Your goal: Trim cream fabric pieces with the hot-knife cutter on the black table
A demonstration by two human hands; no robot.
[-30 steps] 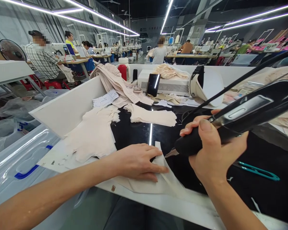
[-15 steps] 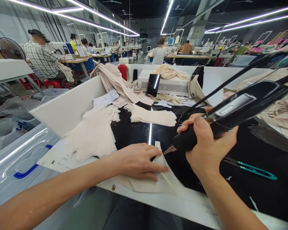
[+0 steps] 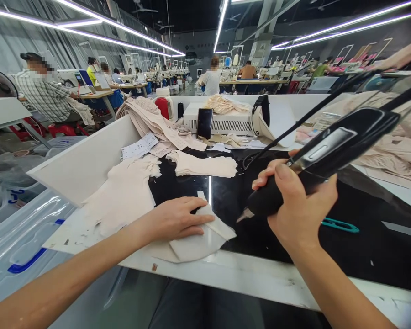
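Left hand (image 3: 181, 218) flat, fingers slightly spread, pressing the cream cloth piece (image 3: 196, 247) over the black mat's (image 3: 366, 198) near-left edge; right hand (image 3: 297, 208) clenched round a black corded tool (image 3: 345, 153), tip over the mat, apart from the cloth, cream stack (image 3: 205, 165) on the mat's far side.

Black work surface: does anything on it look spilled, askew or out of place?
I see no spill. Pale scraps lie scattered on the black work surface, looking like stray litter, apart from the neater fabric stack. A teal-handled tool lies loose beside the right hand, seemingly part hidden by it.
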